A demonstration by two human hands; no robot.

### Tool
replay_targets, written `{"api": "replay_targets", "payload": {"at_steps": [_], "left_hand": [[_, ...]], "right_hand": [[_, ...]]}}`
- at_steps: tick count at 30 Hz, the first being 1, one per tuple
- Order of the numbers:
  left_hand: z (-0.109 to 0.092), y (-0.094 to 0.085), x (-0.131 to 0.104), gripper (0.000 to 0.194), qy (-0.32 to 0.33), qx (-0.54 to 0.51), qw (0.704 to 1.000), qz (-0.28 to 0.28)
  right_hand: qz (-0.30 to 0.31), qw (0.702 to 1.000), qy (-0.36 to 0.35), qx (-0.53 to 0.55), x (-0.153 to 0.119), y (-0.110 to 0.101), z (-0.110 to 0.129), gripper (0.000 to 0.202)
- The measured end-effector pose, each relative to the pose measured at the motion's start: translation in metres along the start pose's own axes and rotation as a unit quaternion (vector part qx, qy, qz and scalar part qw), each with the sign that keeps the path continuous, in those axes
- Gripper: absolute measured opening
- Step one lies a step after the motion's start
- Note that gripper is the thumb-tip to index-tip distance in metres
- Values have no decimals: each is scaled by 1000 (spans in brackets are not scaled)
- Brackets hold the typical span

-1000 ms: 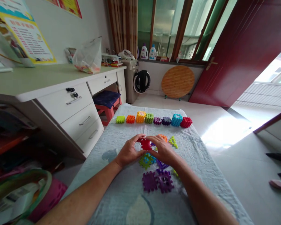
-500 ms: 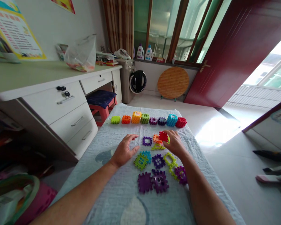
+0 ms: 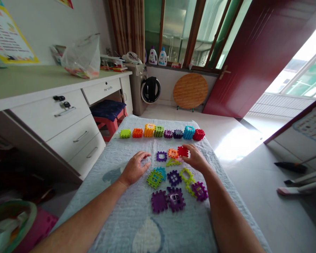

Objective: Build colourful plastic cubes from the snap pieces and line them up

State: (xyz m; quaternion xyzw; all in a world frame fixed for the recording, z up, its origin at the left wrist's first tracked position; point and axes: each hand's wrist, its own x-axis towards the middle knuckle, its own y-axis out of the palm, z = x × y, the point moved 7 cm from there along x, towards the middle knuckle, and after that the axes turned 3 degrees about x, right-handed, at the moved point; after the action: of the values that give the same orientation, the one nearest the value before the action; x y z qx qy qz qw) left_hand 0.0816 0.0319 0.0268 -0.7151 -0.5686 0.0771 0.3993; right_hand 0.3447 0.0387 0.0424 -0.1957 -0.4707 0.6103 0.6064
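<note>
My right hand (image 3: 196, 159) pinches the edge of a red interlocking tile (image 3: 182, 151), which is beside an orange window tile (image 3: 173, 153). Whether the red tile touches the cloth I cannot tell. My left hand (image 3: 135, 167) hovers over the cloth with fingers apart, holding nothing. Nearest to it are a purple frame tile (image 3: 158, 159) and a green window tile (image 3: 155, 179), which overlaps a blue tile (image 3: 162, 171). Closer to me lie a dark purple window tile (image 3: 174, 178), a plain purple tile (image 3: 159, 201), another purple tile (image 3: 176, 199) and a yellow-green frame tile (image 3: 185, 174).
Along the far side of the cloth-covered table (image 3: 116, 218) runs a row of built blocks, among them a yellow block (image 3: 149, 130) and a red block (image 3: 199, 134). A desk (image 3: 65, 82) stands to the left, with a stool (image 3: 107, 111) by it.
My right hand has brought the red tile slightly down and away from overlapping the orange tile. My left hand stays open. The whole view has shifted a little.
</note>
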Motion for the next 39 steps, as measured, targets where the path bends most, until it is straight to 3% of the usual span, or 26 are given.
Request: {"api": "replay_targets", "payload": {"at_steps": [5, 10, 14, 18, 25, 30, 33, 36, 39], "left_hand": [[2, 2, 0, 26, -4, -14, 1000, 7], [3, 5, 0, 26, -5, -16, 1000, 17], [5, 6, 0, 26, -8, -17, 1000, 23], [7, 6, -1, 27, -15, -14, 999, 28], [6, 6, -1, 26, -21, -6, 999, 33], [7, 6, -1, 26, -14, 0, 999, 32], [7, 7, -1, 26, -11, 1, 999, 35], [3, 8, -1, 27, -2, 9, 999, 43], [-9, 9, -3, 27, 25, 11, 998, 57]], "right_hand": [[-67, 996, 43, -27, 7, -45, -42, 58], [-62, 985, 123, -102, 35, -84, -100, 51], [-6, 981, 138, -135, 66, -94, -129, 40], [31, 983, 122, -133, 92, -93, -137, 37], [86, 978, 143, -126, 111, -79, -145, 45], [55, 977, 149, -142, 103, -84, -139, 58], [13, 980, 131, -146, 85, -90, -122, 59], [-14, 994, 71, -87, 56, -85, -89, 52], [50, 998, 35, 12, 21, -59, -52, 42]]}}
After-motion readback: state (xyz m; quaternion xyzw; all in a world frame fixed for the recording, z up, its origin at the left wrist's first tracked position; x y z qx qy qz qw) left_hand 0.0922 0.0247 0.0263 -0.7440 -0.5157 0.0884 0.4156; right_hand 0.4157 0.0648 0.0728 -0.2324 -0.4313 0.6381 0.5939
